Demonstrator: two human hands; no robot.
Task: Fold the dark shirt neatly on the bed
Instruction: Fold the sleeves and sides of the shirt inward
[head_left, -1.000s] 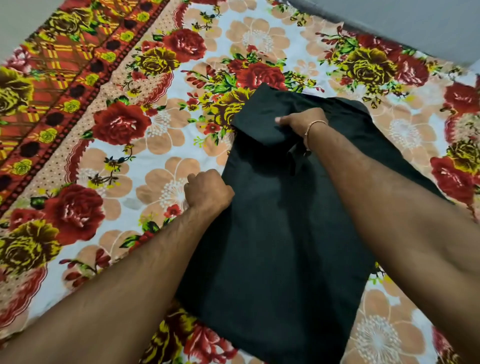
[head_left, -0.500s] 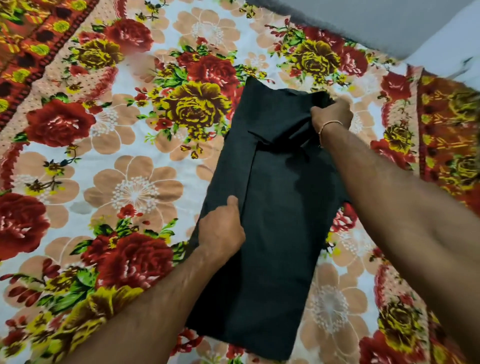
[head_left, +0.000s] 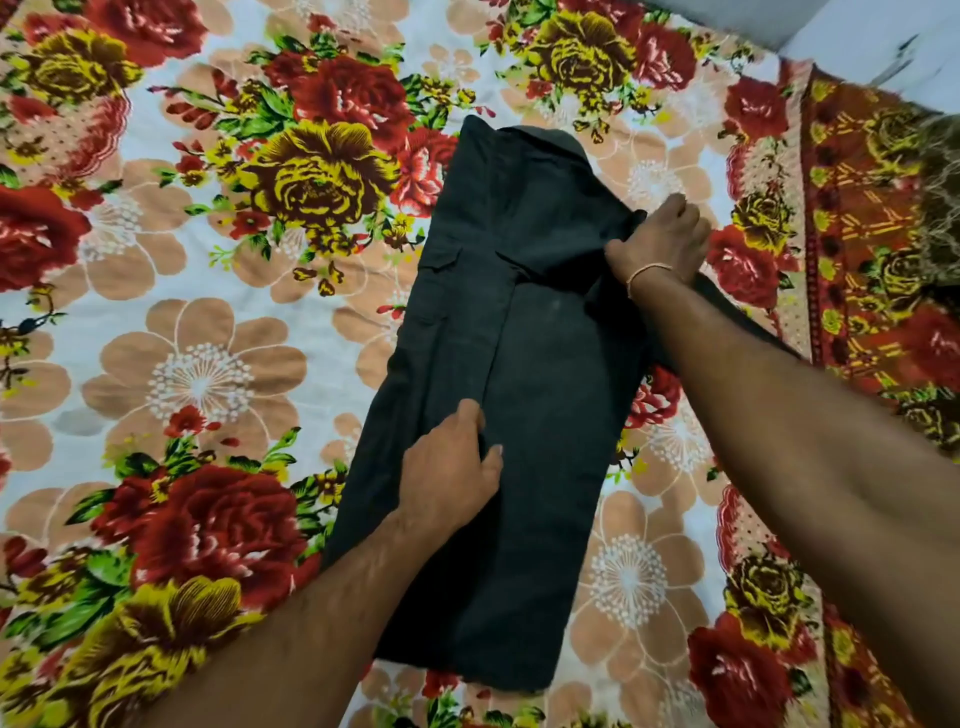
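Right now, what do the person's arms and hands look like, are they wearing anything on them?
Both forearms are bare, with no sleeves showing anywhere in the picture. The left hand wears nothing: no ring, watch or glove can be seen. At the wrist of the right hand sits a thin, pale thread-like band. No rings or gloves show on that hand either.

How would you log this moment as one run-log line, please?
dark shirt: long narrow strip on floral bedsheet | left hand: resting on fold | right hand: gripping right-side fabric
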